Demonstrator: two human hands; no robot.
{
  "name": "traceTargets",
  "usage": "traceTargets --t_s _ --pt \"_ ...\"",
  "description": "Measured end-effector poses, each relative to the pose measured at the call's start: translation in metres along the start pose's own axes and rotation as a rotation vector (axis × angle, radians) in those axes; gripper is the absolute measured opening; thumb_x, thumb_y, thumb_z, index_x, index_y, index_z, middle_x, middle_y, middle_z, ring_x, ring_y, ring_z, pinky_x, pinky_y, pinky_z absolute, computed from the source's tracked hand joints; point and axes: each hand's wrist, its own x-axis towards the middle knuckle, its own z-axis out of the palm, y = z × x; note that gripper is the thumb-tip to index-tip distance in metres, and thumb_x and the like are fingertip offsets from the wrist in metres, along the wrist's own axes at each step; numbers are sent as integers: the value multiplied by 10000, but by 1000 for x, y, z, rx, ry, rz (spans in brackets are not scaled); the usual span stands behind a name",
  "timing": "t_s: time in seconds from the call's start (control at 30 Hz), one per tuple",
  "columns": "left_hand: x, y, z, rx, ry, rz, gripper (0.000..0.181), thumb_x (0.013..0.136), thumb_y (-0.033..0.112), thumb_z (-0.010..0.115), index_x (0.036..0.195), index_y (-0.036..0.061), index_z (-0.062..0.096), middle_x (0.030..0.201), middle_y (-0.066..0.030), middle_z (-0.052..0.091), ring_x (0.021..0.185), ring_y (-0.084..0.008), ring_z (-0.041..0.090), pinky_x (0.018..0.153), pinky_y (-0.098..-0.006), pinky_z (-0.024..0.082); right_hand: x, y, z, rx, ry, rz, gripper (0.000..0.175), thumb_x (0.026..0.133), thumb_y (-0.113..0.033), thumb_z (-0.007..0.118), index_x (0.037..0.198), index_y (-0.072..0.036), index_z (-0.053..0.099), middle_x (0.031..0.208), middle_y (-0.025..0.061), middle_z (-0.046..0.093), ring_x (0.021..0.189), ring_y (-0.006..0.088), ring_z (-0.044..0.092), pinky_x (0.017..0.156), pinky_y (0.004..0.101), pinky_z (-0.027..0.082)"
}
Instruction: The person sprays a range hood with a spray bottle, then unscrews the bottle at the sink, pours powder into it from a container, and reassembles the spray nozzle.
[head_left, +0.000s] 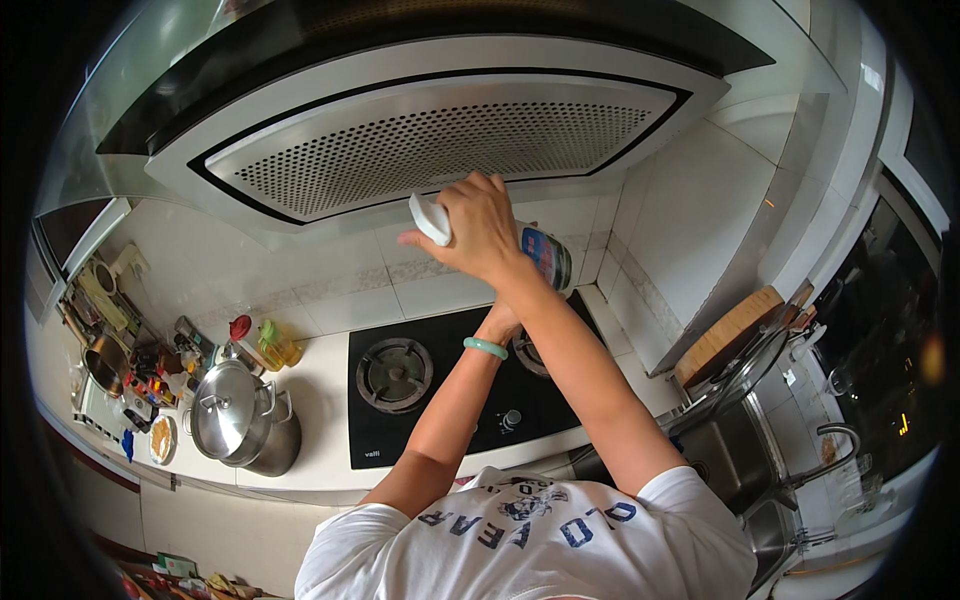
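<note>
A spray bottle (551, 259) with a white trigger head and a printed label is tilted on its side below the range hood (450, 150). My right hand (476, 225) grips it at the neck and trigger head, the nozzle end pointing left. Crossing beneath the right forearm, my left hand (510, 311) reaches the bottle's body and supports it; most of that hand is hidden. A green bangle (486, 347) circles the left wrist. Just above the hands is the hood's perforated metal filter panel (450, 154).
Below my arms lies a black gas hob (390, 435) with two burners. A lidded steel pot (247, 420) stands left of it, near oil bottles (277, 345) and crowded condiments (154, 386). At right are a round wooden cutting board (727, 337), a glass lid (757, 367) and a steel sink (731, 450).
</note>
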Motion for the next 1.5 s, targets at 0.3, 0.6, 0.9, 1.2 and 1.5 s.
traceTargets --t_s 0.3,0.6,0.9,1.2,1.5 --pt "22 -1 -6 224 -85 139 426 753 116 760 1087 39 508 1007 1 493 915 -123 460 782 -301 432 -6 11 -27 -36 167 92 536 637 -570 784 624 -69 595 645 84 597 674 253 508 697 393 356" --pt "25 11 1 176 -99 43 463 733 112 768 1122 42 526 1095 -36 527 980 -125 480 819 -307 440 -17 38 -26 -31 123 311 563 657 -591 759 611 -56 594 615 110 600 651 275 531 720 418 381" --pt "27 -70 -7 -146 -130 -115 419 758 145 767 1095 54 535 1061 -6 515 967 -138 475 837 -324 443 -23 34 -10 -115 12 86 568 660 -584 761 686 -32 631 709 112 613 798 274 537 763 386 393" --pt "26 12 32 226 -153 0 514 693 161 790 1118 43 527 1045 -27 549 966 -132 500 831 -308 450 -31 47 -45 -81 175 274 512 640 -533 804 623 -63 599 647 101 596 711 280 530 727 398 373" --pt "36 1 29 188 -147 -126 744 544 79 782 1222 30 481 1105 -51 556 1027 -173 500 934 -328 409 -38 70 -62 14 -24 536 494 673 -482 805 696 -14 651 669 125 629 711 287 585 659 404 428"
